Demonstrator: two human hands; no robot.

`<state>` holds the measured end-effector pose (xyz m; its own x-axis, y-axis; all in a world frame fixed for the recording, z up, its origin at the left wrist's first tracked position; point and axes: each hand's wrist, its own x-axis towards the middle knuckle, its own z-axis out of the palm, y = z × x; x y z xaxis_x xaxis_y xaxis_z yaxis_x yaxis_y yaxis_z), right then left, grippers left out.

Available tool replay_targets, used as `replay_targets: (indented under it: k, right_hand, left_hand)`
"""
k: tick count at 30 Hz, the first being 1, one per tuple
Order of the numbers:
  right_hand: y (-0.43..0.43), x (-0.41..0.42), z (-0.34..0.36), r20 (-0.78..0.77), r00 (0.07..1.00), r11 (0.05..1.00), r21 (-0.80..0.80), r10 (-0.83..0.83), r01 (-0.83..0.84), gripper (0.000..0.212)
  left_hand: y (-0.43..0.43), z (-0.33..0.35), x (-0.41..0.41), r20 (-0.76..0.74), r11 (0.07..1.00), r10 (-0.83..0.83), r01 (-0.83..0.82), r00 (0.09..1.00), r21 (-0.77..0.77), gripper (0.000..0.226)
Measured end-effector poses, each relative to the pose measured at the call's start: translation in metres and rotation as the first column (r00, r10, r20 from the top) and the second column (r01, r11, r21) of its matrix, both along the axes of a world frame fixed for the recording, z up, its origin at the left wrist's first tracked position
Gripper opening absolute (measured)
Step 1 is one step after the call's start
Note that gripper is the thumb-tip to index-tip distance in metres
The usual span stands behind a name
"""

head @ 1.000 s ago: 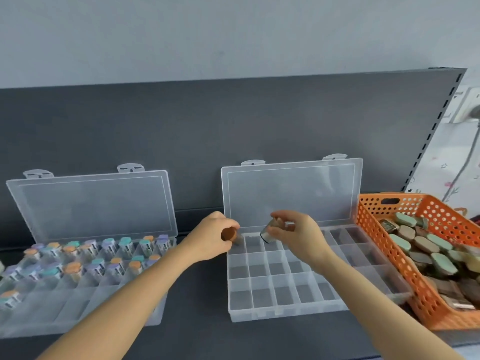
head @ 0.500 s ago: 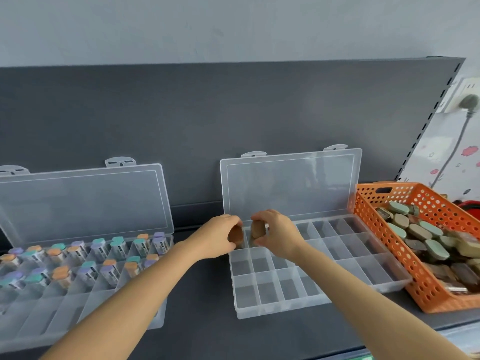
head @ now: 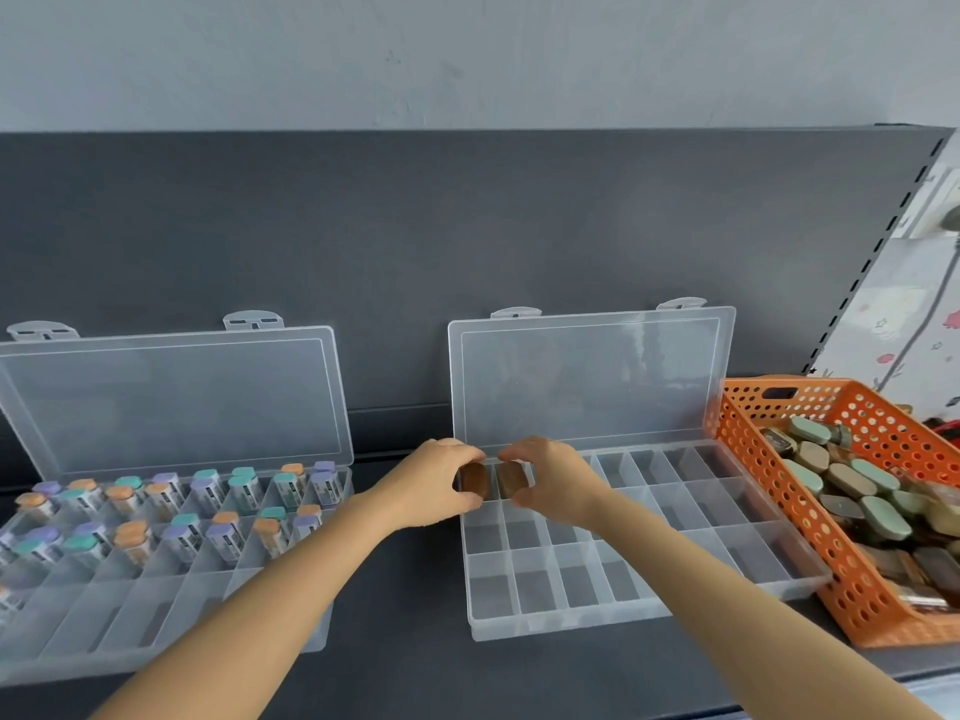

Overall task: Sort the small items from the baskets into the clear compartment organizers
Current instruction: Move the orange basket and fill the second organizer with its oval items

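Darker brown item (head: pixel 474 479) and lighter brown item (head: pixel 511 478) sat side by side at the back-left compartments of the centre organizer (head: pixel 571 628), mid-frame, the first pinched by the curled fingers of the left hand (head: pixel 434 483), the second by the right hand (head: pixel 558 480); orange basket (head: pixel 769 459) at right held more pieces.

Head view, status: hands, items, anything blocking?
Left hand grips brown item; right hand grips tan item. Both at back-left compartments of clear organizer. Nothing blocking.

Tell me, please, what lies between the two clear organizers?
In the head view, only dark shelf surface separates the left organizer from the right organizer; the left forearm crosses above it.
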<state>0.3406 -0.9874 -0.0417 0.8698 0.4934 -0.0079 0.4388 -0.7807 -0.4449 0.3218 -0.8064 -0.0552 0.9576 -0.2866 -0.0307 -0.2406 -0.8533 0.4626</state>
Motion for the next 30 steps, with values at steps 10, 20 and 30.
replay_targets:
  k: [10,20,30]
  right_hand:
    - [-0.004,-0.002,-0.015,0.042,0.998,0.999,0.028,0.039,-0.04,0.013]
    - [-0.006,-0.012,-0.019,0.109,0.993,0.995,-0.095,0.052,-0.042,0.038]
    - [-0.006,-0.01,-0.021,0.044,0.999,0.992,-0.121,0.027,-0.022,0.039]
  left_hand:
    - [0.006,0.003,-0.009,-0.007,0.999,0.011,-0.011,1.0,0.049,0.038]
    - [0.026,0.001,-0.018,-0.037,0.994,0.067,-0.063,0.997,0.088,0.048]
    - [0.024,0.004,-0.023,-0.061,0.995,-0.01,0.016,0.998,0.096,0.047]
